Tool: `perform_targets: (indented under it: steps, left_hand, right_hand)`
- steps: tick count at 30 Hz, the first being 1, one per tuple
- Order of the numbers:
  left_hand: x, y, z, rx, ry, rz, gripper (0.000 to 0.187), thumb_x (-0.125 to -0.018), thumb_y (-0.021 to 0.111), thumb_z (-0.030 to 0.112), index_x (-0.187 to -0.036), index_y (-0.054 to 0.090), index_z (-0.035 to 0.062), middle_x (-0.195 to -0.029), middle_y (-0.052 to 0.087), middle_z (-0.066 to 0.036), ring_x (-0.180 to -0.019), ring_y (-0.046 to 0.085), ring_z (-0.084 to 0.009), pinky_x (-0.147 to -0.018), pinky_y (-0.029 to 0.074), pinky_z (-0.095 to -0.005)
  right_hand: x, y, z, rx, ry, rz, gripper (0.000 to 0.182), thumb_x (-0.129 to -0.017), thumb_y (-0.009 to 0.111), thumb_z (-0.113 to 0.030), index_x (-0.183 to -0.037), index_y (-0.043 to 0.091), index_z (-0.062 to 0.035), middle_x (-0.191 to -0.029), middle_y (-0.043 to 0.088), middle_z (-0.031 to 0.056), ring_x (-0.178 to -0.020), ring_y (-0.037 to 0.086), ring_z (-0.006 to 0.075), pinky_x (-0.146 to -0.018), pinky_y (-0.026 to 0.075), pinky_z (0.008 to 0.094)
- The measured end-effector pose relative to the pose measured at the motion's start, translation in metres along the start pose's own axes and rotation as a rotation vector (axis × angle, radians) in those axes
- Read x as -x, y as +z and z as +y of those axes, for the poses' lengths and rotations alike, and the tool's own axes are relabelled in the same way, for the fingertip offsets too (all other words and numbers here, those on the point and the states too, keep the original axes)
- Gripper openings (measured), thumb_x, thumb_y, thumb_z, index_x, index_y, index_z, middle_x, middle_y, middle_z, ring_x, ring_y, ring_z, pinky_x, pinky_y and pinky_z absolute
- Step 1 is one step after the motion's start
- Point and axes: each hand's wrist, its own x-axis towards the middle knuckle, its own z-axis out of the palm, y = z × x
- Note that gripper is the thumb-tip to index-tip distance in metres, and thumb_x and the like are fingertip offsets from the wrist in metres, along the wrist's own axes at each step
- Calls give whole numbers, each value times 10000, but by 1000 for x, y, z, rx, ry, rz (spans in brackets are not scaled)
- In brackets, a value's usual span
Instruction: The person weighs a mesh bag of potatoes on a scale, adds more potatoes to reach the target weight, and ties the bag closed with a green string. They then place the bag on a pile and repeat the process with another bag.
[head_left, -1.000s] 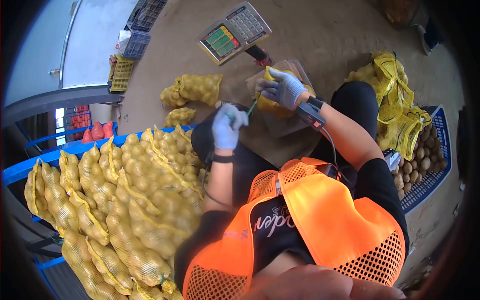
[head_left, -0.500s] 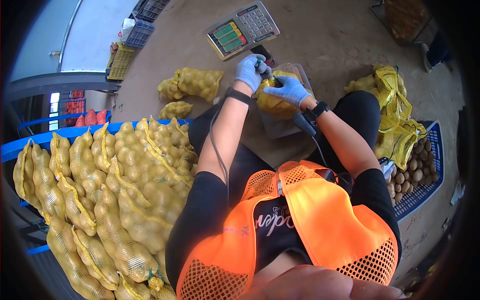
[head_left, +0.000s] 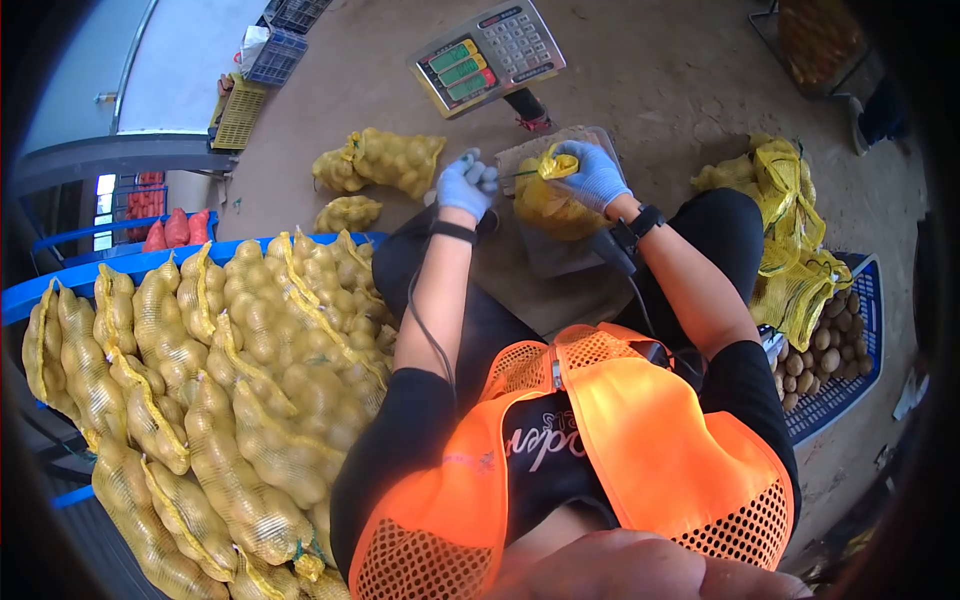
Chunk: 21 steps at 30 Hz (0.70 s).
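Observation:
My left hand (head_left: 467,186), in a pale blue glove, is closed around the end of a green drawstring (head_left: 518,174). The string runs taut across to the gathered top of a yellow mesh bag of potatoes (head_left: 558,215). My right hand (head_left: 594,180), gloved too, grips that bunched neck from the right side. Beneath the bag is the platform of a scale (head_left: 552,258), partly hidden by bag and hand. The scale's display and keypad (head_left: 487,58) stand beyond my hands, with its green screens lit.
Filled mesh bags (head_left: 250,400) cover a blue-edged rack at left. More bags (head_left: 395,163) lie on the floor beyond it. At right are yellow mesh bags (head_left: 775,200) and a blue crate (head_left: 868,330) of loose potatoes. Part of another person's leg (head_left: 880,115) shows at far right.
My left hand has moved left, away from the bag, and the green string is now stretched between them. My right hand has shifted slightly and holds the bag's neck.

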Motion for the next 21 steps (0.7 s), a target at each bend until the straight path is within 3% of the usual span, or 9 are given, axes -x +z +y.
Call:
perform_targets:
  steps: [2,7,9,10,12,14,16,18,21]
  left_hand:
    - [35,-9,-6,-53,73,-81,134,-875,431,150,-853,546,86,-513,336,19,-517,393,-158,-426,327,-281]
    - [104,17,-55,-892,631,-39,132,-871,436,-8,-888,532,80,-636,468,-5,-488,445,-75,-438,374,-244]
    - [133,53,-69,-1368,931,-86,92,-871,468,26,-913,533,76,-705,584,-83,-585,604,-228,-538,475,-334]
    - [141,65,-75,-1346,791,-176,120,-840,486,16,-934,545,62,-805,608,-141,-765,646,-264,-648,493,-355]
    - [134,86,-83,-1333,1002,-389,166,-815,488,1,-966,524,62,-816,620,-155,-774,631,-344,-653,488,-400]
    - [118,108,-81,-1243,914,-408,158,-781,507,-13,-921,530,57,-821,605,-166,-783,599,-360,-672,471,-390]
    - [81,104,-66,-1216,960,-420,127,-770,520,-10,-878,549,51,-806,614,-139,-737,617,-298,-665,479,-359]
    - [59,109,-48,-1127,682,-384,105,-772,547,-3,-865,574,38,-792,625,-81,-729,622,-199,-679,497,-325]
    - [16,89,-22,-1133,447,-382,162,-752,621,7,-913,629,19,-828,646,-51,-772,616,-142,-740,509,-290]
  right_hand:
    - [-4,5,1,-891,564,-342,347,-734,731,-233,-1018,643,-53,-833,629,69,-791,627,247,-718,499,328]
    - [-4,23,1,-1552,1099,-323,301,-830,684,-269,-1024,614,-49,-883,652,93,-806,650,202,-704,542,302]
    - [-6,12,-5,-1520,1029,-384,275,-851,661,-271,-1001,588,-52,-902,629,103,-789,639,196,-683,534,288]
    - [-8,12,-7,-1493,967,-425,253,-871,637,-272,-979,563,-55,-920,606,114,-772,628,190,-663,525,273]
    - [-13,31,30,-1157,549,-796,328,-884,619,-242,-1141,525,-59,-1086,568,135,-952,600,223,-802,505,307]
    - [11,55,53,-1189,151,-661,490,-933,487,-396,-1275,470,-45,-1204,548,126,-1071,550,198,-921,426,275]
    - [7,47,37,-1380,426,-555,508,-953,419,-423,-1331,418,-83,-1247,503,122,-1130,498,192,-972,376,264]
    - [-10,26,35,-1051,542,-665,552,-942,406,-483,-1342,391,-103,-1221,508,111,-1105,504,187,-929,422,302]
    - [-10,10,28,-1130,695,-845,459,-901,500,-429,-1097,591,-24,-919,616,25,-786,566,115,-645,454,258]
